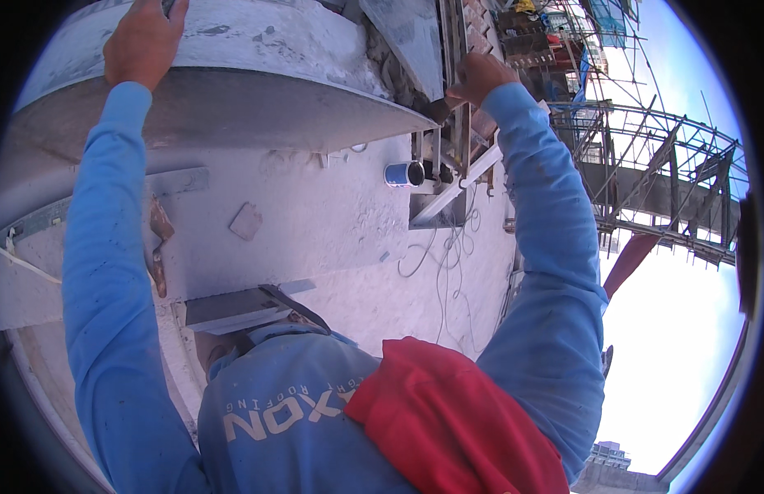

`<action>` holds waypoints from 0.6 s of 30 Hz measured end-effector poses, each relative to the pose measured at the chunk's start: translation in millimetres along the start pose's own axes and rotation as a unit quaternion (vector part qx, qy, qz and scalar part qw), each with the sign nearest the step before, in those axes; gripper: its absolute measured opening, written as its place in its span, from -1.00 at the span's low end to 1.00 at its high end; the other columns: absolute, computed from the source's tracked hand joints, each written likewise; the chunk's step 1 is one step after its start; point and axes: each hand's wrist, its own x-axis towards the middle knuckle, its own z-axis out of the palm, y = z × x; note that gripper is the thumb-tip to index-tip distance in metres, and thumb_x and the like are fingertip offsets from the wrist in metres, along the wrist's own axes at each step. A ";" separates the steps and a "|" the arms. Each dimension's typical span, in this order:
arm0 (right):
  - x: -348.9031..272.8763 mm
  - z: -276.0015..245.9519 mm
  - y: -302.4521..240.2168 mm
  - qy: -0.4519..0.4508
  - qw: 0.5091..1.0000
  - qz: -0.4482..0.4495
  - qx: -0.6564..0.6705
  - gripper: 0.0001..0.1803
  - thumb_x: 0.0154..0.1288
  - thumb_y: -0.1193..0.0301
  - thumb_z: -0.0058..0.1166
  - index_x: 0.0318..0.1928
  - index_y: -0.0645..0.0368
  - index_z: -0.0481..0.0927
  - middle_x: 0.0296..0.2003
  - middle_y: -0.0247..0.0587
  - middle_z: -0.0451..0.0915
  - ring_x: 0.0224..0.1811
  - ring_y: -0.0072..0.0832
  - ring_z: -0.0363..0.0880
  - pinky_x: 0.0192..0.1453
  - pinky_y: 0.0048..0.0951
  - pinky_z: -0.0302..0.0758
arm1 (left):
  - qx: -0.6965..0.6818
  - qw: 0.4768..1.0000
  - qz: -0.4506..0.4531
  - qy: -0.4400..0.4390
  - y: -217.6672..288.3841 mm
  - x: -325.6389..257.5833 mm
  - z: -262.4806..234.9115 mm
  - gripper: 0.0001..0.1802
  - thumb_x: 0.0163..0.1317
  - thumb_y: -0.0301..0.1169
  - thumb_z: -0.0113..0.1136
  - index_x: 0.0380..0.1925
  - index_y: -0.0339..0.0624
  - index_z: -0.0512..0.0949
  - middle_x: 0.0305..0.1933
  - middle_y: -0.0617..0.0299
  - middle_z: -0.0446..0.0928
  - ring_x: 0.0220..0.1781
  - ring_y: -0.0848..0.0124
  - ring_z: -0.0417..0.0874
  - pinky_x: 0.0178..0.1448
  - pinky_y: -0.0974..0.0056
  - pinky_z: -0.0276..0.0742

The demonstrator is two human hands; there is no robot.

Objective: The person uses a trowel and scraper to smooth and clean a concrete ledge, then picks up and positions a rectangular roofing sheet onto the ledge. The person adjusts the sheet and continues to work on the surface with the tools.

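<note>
Sleeves of light blue cloth (110, 296) reach from the near side toward two bare hands, set well apart at the far side. At far left, the left hand (143, 45) bends its fingers about a small dark grey piece (167, 6); the fingertips are cut off by the edge of view, so I cannot tell whether they pinch it. At far right, the right hand (485, 80) has its fingers curled in, just beside a dark brown block-like piece (438, 109); whether it grips that piece I cannot tell.

Between the hands, a long grey flat-faced panel (234, 107) spans from left to right, with a rough whitish surface (267, 37) beyond it. Nearer, on a smooth pale surface (324, 222), lie a small pinkish-grey square slab (246, 221), a bent brown piece (160, 247) and a long grey flat bar (172, 183), partly behind the left sleeve. A blue and white round can (394, 174) with a dark mouth sits to the right, near a white slanting bar (460, 185) and thin grey looped cables (452, 255).

A red cloth (456, 416) lies over the blue shirt (287, 412) at the near side. Pole scaffolding (670, 173) stands far off at right.
</note>
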 end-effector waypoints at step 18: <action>-4.2 -26.8 17.0 -0.067 0.997 -0.018 -0.025 -0.53 -0.01 0.16 0.46 -0.04 0.00 0.75 -0.17 -0.17 0.75 -0.02 -0.16 0.72 0.08 -0.14 0.62 | -0.013 1.000 -0.012 -0.003 6.0 0.0 -5.5 -0.66 0.30 -0.26 0.26 -0.05 -0.26 0.61 -0.09 -0.09 0.65 -0.02 -0.08 0.66 0.07 -0.02 0.57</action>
